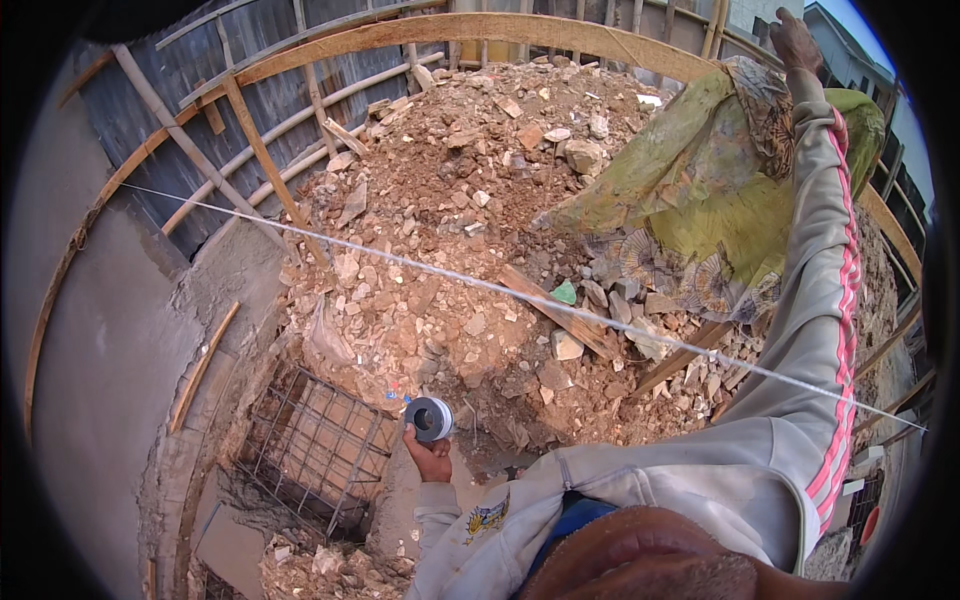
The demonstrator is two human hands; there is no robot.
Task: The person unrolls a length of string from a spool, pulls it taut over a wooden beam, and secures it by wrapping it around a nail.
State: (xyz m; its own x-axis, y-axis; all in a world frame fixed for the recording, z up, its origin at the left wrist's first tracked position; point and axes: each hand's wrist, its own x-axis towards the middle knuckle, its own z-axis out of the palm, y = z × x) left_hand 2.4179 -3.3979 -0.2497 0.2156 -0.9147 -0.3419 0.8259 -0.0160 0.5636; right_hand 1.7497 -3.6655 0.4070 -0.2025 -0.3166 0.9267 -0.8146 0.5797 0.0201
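My left hand [430, 458], low in the middle, is wrapped round a short roll [430, 419] with a dark ring-shaped face, a hole in it and a white side. My right arm reaches far up to the right, and my right hand [796, 42] is raised above a wooden rail. Its fingers look curled together; whatever they may hold is too small to make out. Below that hand, a green-yellow patterned cloth [715, 180] drapes over the rail and rubble. A taut white string [470, 280] crosses the view from upper left to lower right, passing over my right sleeve.
A heap of reddish soil and broken stone [450, 200] fills the middle. On the left, a rebar cage [320, 445] sits in a pit beside a grey concrete surface [110, 310]. A curved-looking plank [480, 32] and metal sheet fence [350, 60] stand behind. Loose planks [562, 312] lie on the rubble.
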